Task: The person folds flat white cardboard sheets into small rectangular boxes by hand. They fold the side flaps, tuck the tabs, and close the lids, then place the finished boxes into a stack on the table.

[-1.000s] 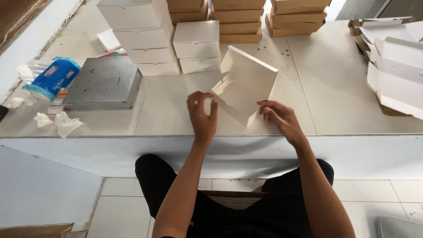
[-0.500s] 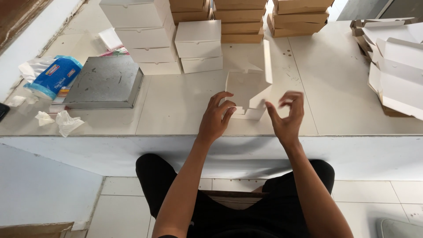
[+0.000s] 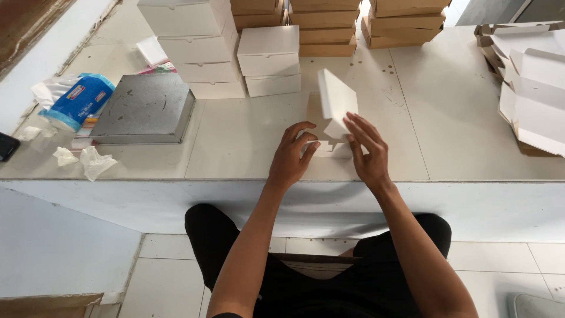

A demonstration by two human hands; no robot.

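Box (image 3: 334,109) now folded up vs flat sheet 1 s ago, lid standing upright. Both hands moved in: left hand (image 3: 292,158) & right hand (image 3: 367,150) press its front edge on table (image 3: 235,135).

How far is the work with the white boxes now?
Done: folded white boxes stand stacked at the back of the table. In hand: the left hand and right hand press the base of one half-folded box, its lid standing open. Left: flat unfolded blanks lie piled on the right.
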